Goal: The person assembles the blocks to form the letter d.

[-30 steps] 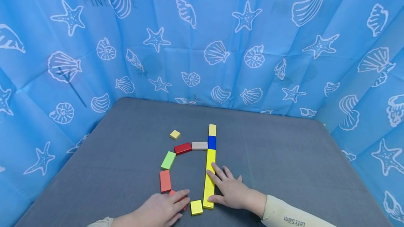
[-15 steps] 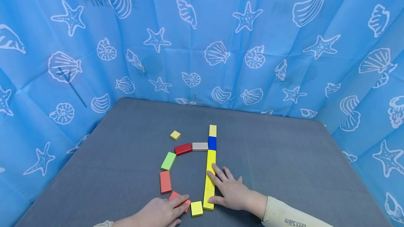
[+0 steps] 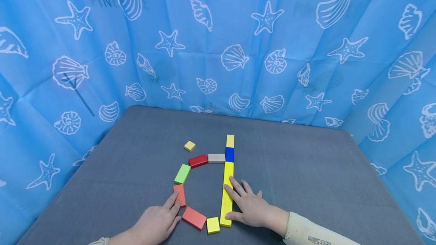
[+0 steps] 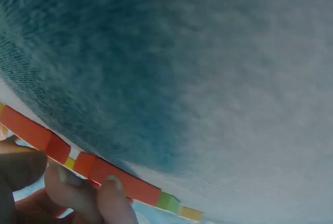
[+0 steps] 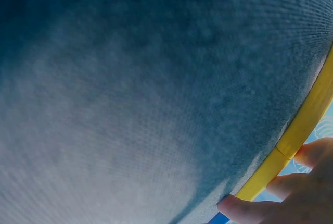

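Observation:
Coloured blocks lie on the grey cloth in an outline like a lowercase "d". My left hand touches the upper salmon block with its fingertips, fingers extended; in the left wrist view, fingertips overlap that block's side. Just below it lies a tilted salmon block, then a yellow square block. My right hand rests with spread fingers along the long yellow strip, which shows a seam in the right wrist view. Above the strip follow a blue block and a pale yellow block.
The curve continues with a green block, a dark red block and a pale grey block beside the blue one. A loose pale yellow block lies behind it. A blue shell-print curtain surrounds the table.
My left hand has left the lower salmon block, now fully visible and shifted slightly, and moved up and left to the upper one. My right hand has stayed on the yellow strip.

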`<action>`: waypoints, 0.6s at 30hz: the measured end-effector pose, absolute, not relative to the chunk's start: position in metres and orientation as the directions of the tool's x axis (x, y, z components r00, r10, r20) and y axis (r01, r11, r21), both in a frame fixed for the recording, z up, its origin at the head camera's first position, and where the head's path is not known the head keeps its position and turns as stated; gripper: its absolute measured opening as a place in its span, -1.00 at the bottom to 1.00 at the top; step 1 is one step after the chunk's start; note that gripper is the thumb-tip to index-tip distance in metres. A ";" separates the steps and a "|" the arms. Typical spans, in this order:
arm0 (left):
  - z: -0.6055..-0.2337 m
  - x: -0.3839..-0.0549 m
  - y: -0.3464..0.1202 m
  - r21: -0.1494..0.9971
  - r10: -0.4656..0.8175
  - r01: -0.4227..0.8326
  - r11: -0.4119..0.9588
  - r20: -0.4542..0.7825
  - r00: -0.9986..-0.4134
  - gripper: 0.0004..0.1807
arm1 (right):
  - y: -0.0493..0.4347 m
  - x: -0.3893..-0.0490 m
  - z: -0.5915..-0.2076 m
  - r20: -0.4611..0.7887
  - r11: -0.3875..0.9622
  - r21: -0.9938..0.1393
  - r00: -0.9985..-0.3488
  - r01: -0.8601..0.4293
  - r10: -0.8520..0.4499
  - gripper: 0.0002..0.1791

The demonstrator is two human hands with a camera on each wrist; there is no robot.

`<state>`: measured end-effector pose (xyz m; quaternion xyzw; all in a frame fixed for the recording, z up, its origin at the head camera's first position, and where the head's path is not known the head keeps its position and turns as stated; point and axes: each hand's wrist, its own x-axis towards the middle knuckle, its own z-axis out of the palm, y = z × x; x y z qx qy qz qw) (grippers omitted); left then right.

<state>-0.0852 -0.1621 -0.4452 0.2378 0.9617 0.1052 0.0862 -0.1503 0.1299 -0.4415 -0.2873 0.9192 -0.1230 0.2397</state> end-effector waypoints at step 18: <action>-0.446 -0.085 -0.149 0.224 0.396 0.356 0.907 -0.169 -0.902 -0.51 | 0.131 -0.150 -0.442 -0.368 0.805 -0.361 -0.721 -0.470 -0.586 -0.06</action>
